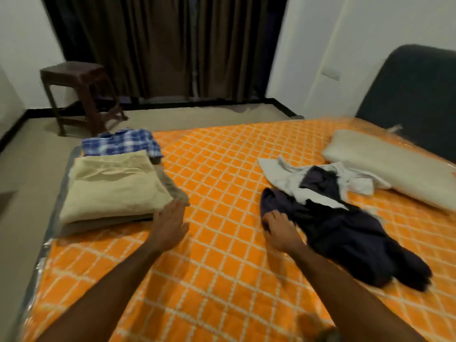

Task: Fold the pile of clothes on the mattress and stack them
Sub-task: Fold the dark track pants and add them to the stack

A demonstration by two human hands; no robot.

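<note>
Single view, head-worn, wide-angle. Looks forward and down across the mattress from its near edge, close over both forearms. Faces the curtain on the far wall; headboard at frame right, stool at left.

Three folded garments – perhaps more; two loose garments; one pillow; one stool.

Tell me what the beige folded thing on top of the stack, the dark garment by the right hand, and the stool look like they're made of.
Beige folded garment: probably woven cotton, matte, with soft creases. Dark garment, at the right hand: thin, limp fabric, maybe a knit or synthetic; it lies in loose folds. Stool: dark brown and rigid; wood or moulded plastic, too blurred to tell.
</note>
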